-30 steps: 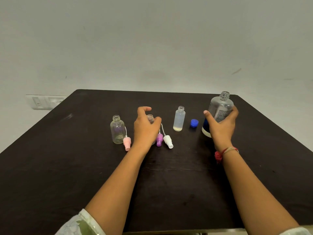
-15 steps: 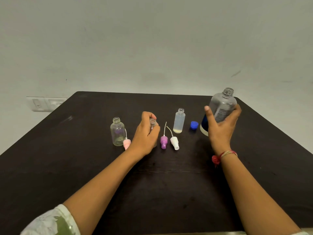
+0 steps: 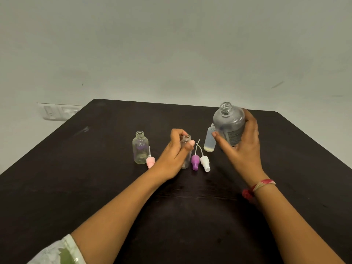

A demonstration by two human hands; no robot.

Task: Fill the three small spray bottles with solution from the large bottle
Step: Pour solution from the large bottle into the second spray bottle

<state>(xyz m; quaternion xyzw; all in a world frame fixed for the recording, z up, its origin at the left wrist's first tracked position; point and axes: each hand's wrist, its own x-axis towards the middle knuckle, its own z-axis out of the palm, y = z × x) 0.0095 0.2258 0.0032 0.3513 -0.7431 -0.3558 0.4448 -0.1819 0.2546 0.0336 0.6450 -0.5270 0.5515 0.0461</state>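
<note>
Large bottle: clear, uncapped, lifted off the dark table at about 1 o'clock from the view's centre; its open neck tips slightly toward 11 o'clock.
Right hand: fingers wrapped and closed around the large bottle's lower body, thumb on the near side; a red and pale thread band circles the wrist.
Left hand: closed on the middle small bottle, thumb and fingertips pinching just under its open neck; the bottle's base appears to rest on the table.
Left small bottle: upright, open, clear, at 9 o'clock of the left hand and apart from it.
Right small bottle: upright, partly hidden behind the large bottle, with a thin pale layer of liquid at its bottom.
Pink spray head: lies at 5 o'clock of the left small bottle, just beside it.
Purple spray head: lies at 3 o'clock of the middle small bottle, dip tube pointing to 12 o'clock.
White spray head: lies touching or nearly touching the purple one, on its 3 o'clock side.
Wall switch plate: at 10 o'clock, beyond the table edge.
</note>
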